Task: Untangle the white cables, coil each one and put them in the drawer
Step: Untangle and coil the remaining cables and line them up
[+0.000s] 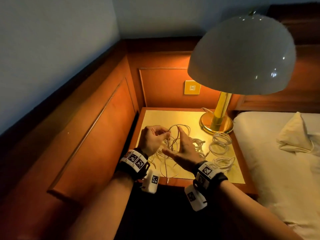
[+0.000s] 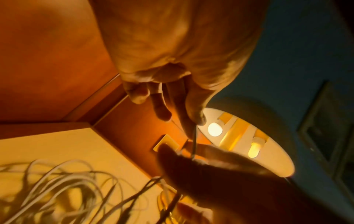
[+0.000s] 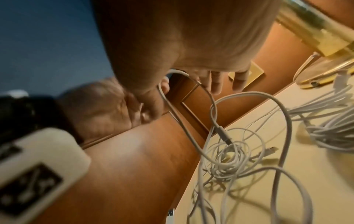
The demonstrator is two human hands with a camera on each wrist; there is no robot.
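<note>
A tangle of white cables (image 1: 198,143) lies on the yellow top of the nightstand (image 1: 161,118). My left hand (image 1: 168,135) pinches one thin strand (image 2: 193,144) between thumb and fingertips, just above the tangle. My right hand (image 1: 173,140) stands beside it on edge, fingers straight, with a raised loop (image 1: 174,126) running round it by the thumb. In the right wrist view that loop (image 3: 283,113) drops to a knotted heap (image 3: 228,154). Three coiled cables (image 1: 220,138) (image 1: 219,148) (image 1: 224,162) lie at the right. No drawer shows.
A brass lamp base (image 1: 216,123) stands at the back right under a wide white shade (image 1: 242,54). Wood panelling with a wall switch (image 1: 192,87) closes the back and left. A bed (image 1: 285,170) adjoins the right side. A USB plug (image 3: 171,212) hangs over the front edge.
</note>
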